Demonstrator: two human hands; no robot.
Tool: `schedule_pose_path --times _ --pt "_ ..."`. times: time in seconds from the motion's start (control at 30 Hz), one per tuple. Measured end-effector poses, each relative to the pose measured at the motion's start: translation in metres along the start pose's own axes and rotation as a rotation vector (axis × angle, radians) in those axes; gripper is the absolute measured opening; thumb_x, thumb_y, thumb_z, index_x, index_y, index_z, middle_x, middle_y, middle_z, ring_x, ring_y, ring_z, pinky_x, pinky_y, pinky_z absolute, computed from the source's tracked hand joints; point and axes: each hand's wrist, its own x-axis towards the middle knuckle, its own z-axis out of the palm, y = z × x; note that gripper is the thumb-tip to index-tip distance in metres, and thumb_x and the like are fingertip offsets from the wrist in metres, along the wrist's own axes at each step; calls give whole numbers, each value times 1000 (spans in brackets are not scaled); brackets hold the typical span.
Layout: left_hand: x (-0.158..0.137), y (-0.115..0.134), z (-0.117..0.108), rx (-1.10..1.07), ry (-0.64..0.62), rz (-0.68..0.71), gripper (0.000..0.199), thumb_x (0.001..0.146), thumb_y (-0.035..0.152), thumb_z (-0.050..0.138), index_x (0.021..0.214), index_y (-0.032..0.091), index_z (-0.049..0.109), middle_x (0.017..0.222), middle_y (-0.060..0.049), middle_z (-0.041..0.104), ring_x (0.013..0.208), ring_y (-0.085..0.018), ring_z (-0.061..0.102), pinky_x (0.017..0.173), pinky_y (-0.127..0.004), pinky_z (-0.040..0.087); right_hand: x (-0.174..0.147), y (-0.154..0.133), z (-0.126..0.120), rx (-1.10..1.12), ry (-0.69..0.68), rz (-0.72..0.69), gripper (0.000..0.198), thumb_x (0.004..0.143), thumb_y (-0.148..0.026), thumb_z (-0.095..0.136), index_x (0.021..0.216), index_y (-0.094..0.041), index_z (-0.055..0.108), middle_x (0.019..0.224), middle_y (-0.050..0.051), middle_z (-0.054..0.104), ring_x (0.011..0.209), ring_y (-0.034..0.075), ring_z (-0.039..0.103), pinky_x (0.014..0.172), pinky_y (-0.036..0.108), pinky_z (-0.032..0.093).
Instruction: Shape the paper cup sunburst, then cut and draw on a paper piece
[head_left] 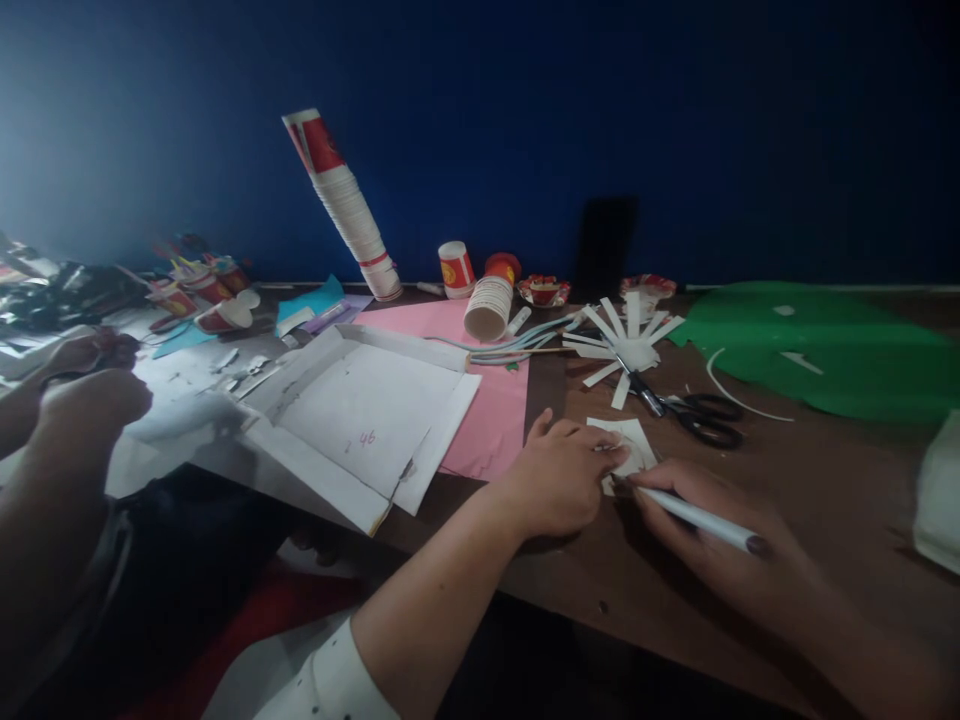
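Note:
My right hand grips a white marker pen with a dark end, its tip on a small piece of white paper. The fingers of my left hand are stretched out over that paper, pressing it to the brown table. Part of the paper is hidden under these fingers. Just beyond lie scissors with black handles, their blades resting near a paper cup cut into strips and spread flat like a star.
A white box lid lies left on pink paper. Behind stand a leaning cup stack and more paper cups. Green sheet lies right. At far left are another person's hands.

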Motion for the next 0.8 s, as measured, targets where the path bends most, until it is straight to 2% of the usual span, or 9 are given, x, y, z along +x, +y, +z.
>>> schedule_pose_path --times 0.23,0.43,0.8 --pt "0 -2 0 1 -24 5 65 85 8 46 147 26 54 158 0 50 147 -26 39 128 -60 11 -2 5 1 -2 -19 -24 18 99 -38 56 106 -29 71 100 2 79 88 22 74 80 31 56" --pt "0 -2 -2 9 -36 6 66 86 9 45 149 24 52 158 0 49 147 -26 38 128 -60 11 0 0 0 10 -12 -36 16 98 -36 57 102 -29 71 94 0 78 82 20 74 77 28 55" --pt "0 -2 -1 8 -25 13 65 86 9 45 148 23 53 158 0 50 146 -26 39 128 -60 10 -2 3 1 22 -29 -46 18 99 -34 57 110 -30 71 100 -1 79 88 19 75 80 27 55"
